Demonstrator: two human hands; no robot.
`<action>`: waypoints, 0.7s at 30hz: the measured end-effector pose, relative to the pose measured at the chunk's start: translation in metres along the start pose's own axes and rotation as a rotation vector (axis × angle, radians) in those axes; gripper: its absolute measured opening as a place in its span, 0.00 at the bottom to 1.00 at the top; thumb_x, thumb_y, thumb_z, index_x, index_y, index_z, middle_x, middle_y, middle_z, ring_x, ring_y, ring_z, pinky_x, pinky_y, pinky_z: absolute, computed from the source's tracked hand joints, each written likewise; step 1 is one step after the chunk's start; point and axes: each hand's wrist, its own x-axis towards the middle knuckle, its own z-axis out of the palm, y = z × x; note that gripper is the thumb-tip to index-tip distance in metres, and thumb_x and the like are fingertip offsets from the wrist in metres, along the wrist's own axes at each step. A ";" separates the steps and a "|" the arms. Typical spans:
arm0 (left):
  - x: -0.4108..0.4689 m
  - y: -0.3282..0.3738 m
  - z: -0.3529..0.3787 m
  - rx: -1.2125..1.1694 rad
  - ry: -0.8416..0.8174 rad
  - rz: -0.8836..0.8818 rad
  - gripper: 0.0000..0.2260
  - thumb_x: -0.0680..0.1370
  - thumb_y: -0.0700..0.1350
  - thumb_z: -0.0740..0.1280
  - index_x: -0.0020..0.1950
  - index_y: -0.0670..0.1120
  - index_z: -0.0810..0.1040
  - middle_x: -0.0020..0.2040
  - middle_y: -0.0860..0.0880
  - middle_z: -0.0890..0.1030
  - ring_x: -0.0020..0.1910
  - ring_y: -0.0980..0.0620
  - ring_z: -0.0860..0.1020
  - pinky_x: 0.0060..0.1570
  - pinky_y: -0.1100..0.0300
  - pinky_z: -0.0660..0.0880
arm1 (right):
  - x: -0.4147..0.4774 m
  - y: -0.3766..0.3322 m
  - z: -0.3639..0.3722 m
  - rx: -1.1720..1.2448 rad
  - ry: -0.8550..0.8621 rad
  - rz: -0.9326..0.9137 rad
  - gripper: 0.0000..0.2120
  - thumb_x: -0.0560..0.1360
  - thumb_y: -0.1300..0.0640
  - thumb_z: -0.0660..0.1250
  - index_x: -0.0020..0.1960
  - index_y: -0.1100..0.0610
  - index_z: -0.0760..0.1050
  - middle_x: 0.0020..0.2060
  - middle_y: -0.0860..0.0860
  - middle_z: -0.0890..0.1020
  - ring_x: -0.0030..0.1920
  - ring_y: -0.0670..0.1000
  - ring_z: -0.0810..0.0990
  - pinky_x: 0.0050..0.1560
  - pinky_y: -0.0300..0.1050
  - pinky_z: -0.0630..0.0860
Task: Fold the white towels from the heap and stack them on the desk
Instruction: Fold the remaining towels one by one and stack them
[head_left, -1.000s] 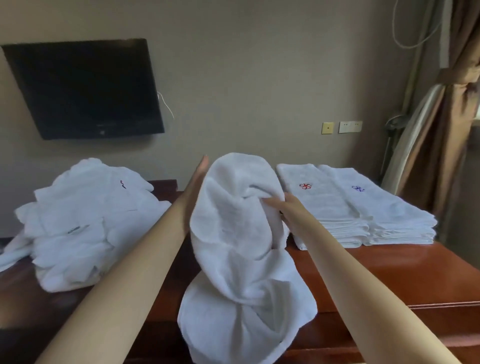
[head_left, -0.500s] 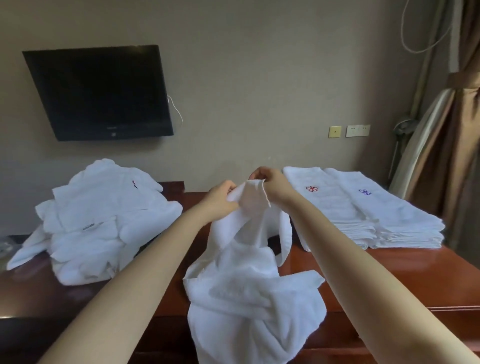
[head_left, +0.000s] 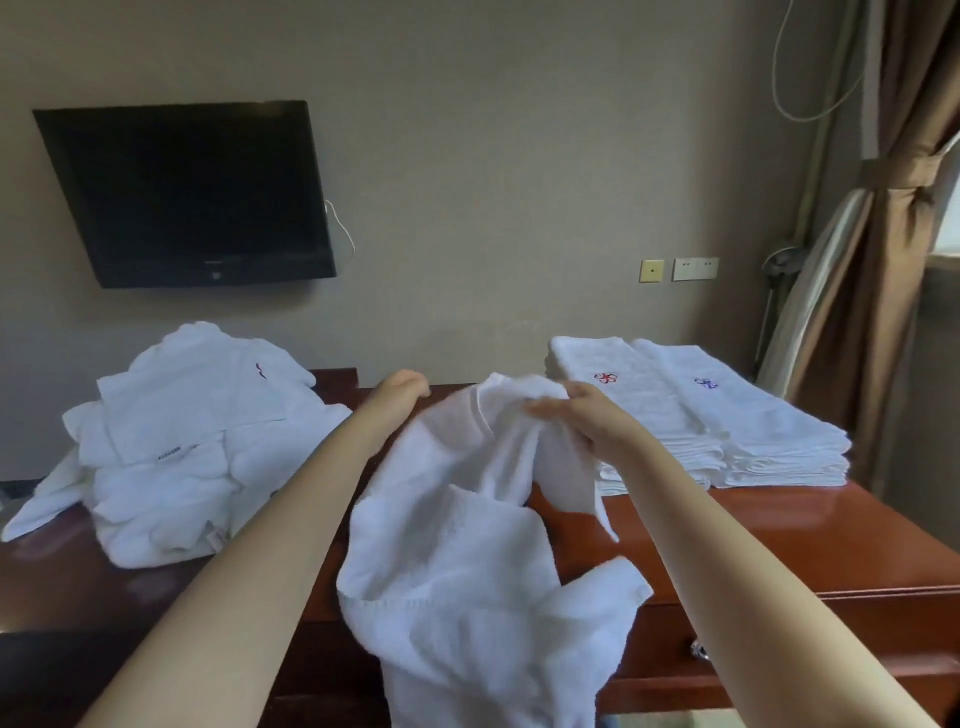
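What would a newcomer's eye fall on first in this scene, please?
First the crumpled white towel hanging mid-frame over the front edge of the desk, its top bunched in the right hand. Next the unfolded heap at the desk's left and the neat folded stacks at its right. A dark television hangs on the wall above the heap.

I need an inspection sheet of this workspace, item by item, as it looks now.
Surface: brown wooden desk, glossy.
Job's things: towel heap at left; folded stacks at right; one unfolded towel held up between.
Clutter: nothing seen.
Hands: right hand grips the towel; left hand grip unclear.
Cables: thin wire beside the television.
Surroundings: wall sockets, tied curtain.
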 end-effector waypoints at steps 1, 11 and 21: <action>-0.005 -0.001 0.005 -0.058 -0.109 -0.029 0.13 0.76 0.52 0.66 0.59 0.53 0.73 0.61 0.53 0.73 0.61 0.52 0.70 0.55 0.54 0.67 | 0.000 -0.007 0.003 0.032 -0.008 -0.020 0.04 0.70 0.55 0.74 0.43 0.55 0.82 0.38 0.53 0.85 0.38 0.51 0.84 0.37 0.42 0.77; -0.028 0.000 0.049 0.004 -0.488 0.093 0.21 0.66 0.50 0.78 0.56 0.47 0.79 0.49 0.49 0.85 0.49 0.51 0.83 0.54 0.55 0.78 | -0.008 -0.055 0.000 -0.019 -0.080 -0.007 0.16 0.68 0.59 0.74 0.56 0.59 0.79 0.50 0.60 0.84 0.51 0.59 0.83 0.55 0.53 0.78; -0.027 -0.020 -0.023 0.604 -0.199 0.117 0.13 0.69 0.46 0.75 0.37 0.42 0.72 0.35 0.46 0.74 0.34 0.49 0.72 0.36 0.59 0.67 | -0.029 -0.019 -0.021 -0.629 0.166 -0.080 0.05 0.68 0.60 0.74 0.36 0.53 0.80 0.27 0.43 0.74 0.31 0.43 0.72 0.26 0.29 0.63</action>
